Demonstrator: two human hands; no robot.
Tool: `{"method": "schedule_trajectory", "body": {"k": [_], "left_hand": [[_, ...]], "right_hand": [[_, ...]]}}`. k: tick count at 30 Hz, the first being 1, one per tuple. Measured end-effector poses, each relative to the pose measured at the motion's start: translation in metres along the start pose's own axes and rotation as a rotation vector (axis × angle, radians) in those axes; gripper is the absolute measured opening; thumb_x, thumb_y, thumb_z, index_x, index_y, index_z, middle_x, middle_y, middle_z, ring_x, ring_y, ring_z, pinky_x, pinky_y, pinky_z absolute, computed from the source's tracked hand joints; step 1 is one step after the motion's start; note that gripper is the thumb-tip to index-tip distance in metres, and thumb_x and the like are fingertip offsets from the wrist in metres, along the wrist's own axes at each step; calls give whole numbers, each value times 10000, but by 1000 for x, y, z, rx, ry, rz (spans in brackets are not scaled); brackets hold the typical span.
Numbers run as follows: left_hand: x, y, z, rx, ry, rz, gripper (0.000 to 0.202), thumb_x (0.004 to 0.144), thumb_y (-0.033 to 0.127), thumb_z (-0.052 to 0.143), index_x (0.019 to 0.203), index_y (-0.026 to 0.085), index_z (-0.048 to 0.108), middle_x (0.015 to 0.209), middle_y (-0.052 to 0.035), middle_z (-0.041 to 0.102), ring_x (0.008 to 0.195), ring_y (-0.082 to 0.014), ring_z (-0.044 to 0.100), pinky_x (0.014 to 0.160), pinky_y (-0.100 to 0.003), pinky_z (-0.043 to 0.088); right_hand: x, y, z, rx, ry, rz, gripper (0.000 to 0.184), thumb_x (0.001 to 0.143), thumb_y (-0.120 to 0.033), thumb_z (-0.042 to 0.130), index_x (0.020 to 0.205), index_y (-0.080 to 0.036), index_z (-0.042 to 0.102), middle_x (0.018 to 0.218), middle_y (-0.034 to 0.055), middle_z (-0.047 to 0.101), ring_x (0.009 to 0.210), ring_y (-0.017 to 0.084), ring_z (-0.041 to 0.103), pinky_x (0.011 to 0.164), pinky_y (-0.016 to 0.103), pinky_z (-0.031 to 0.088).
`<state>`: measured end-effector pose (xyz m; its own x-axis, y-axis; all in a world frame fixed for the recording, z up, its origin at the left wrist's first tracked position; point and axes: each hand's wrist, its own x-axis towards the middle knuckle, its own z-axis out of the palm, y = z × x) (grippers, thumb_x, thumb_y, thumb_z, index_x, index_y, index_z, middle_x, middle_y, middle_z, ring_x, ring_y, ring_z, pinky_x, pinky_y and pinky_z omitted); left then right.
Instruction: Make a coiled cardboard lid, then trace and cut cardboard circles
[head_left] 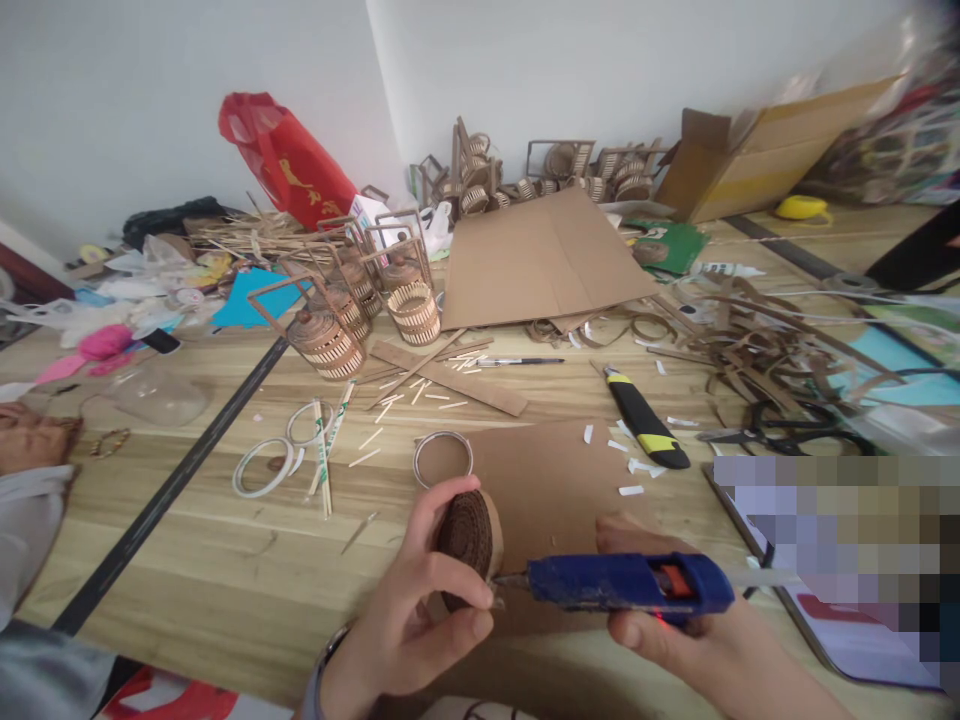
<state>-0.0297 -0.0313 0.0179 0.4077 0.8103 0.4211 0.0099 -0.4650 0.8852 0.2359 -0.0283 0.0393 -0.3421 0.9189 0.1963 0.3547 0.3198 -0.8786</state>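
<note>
A wooden surface (225, 560) fills most of the view, with a large cardboard sheet (540, 265) towards its back. A smaller piece of cardboard (547, 490) lies nearer, beneath the hands. Left of centre stand small lidded baskets (328, 340) with upright handles. At the far left edge is another person's hand (34, 440), well apart from the work.

In front, the right hand (705, 645) is closed around a blue glue gun (622, 583), its nozzle pointing left. The left hand (412, 620) is partly curled, gripping a round cardboard coil (466, 540) by its edge, index finger along the top and thumb below. The coil is held up on edge above the smaller cardboard, its spiral face turned left. The nozzle is at the coil's lower right edge, right beside the left fingertips; whether it touches the coil is hard to tell.

To glue well here, it would help to keep the coil steady, lay a thin, even line along the edge, and keep the fingertips away from the hot nozzle.

Beyond the hands lie a utility knife (645, 415), a tape ring (415, 462) and, smallest, scattered pale sticks (365, 457).
</note>
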Motion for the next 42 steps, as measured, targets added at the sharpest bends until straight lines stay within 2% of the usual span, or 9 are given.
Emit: {"method": "schedule_trajectory", "body": {"k": [7, 14, 21, 27, 33, 37, 39, 42], "left_hand": [[2, 3, 1, -4, -3, 16, 77, 959, 294, 616, 1033, 313, 623, 1574, -13, 280, 1431, -308, 360, 1148, -489, 326], [1, 3, 1, -13, -2, 11, 78, 959, 291, 615, 1033, 316, 623, 1573, -5, 278, 1434, -298, 349, 1145, -464, 323], [-1, 4, 1, -9, 0, -8, 67, 951, 287, 625, 1014, 310, 628, 1572, -5, 275, 1426, -312, 356, 1133, -479, 335], [0, 4, 2, -6, 6, 5, 81, 955, 267, 615, 1023, 310, 623, 1566, -7, 285, 1427, -303, 347, 1126, -457, 340], [1, 3, 2, -5, 12, -27, 87, 956, 254, 611, 1026, 304, 620, 1569, -16, 280, 1429, -298, 341, 1112, -445, 339], [-1, 1, 2, 10, 15, -53, 64, 959, 253, 609, 1012, 289, 610, 1554, -25, 293, 1411, -278, 363, 1096, -407, 354], [-3, -1, 3, -31, 38, -70, 90, 951, 261, 627, 1025, 290, 585, 1538, -27, 305, 1411, -260, 361, 1093, -376, 359], [-5, -4, 7, -153, 93, -124, 247, 914, 300, 693, 1090, 310, 520, 1498, -40, 340, 1383, -234, 402, 1052, -330, 401]], "right_hand": [[9, -15, -2, -3, 0, -52, 592, 897, -746, 473, 610, -227, 466, 599, 11, 474, 556, 191, 484, 489, 293, 395], [1, -3, 2, -21, -9, -48, 571, 896, -749, 460, 638, -241, 490, 626, 20, 491, 609, 225, 504, 623, 371, 462], [0, -3, 2, -24, -23, -40, 571, 893, -753, 458, 632, -252, 536, 606, 33, 529, 580, 231, 509, 653, 406, 481], [-2, 0, 2, -61, -17, -65, 563, 896, -749, 459, 646, -251, 546, 619, 43, 535, 626, 250, 532, 658, 408, 473], [0, 0, 1, -131, -23, -101, 582, 927, -745, 397, 653, -232, 424, 610, -2, 464, 589, 205, 460, 605, 357, 389], [3, -6, -1, -218, -36, -148, 588, 935, -738, 395, 665, -219, 456, 618, -6, 475, 598, 195, 486, 640, 364, 411], [4, -6, -2, -240, -3, -184, 575, 939, -715, 434, 667, -211, 481, 614, -10, 483, 598, 185, 494, 657, 359, 420], [2, 1, -2, -219, 117, -188, 533, 931, -671, 521, 655, -215, 505, 588, -18, 467, 585, 181, 476, 641, 341, 418]]}}
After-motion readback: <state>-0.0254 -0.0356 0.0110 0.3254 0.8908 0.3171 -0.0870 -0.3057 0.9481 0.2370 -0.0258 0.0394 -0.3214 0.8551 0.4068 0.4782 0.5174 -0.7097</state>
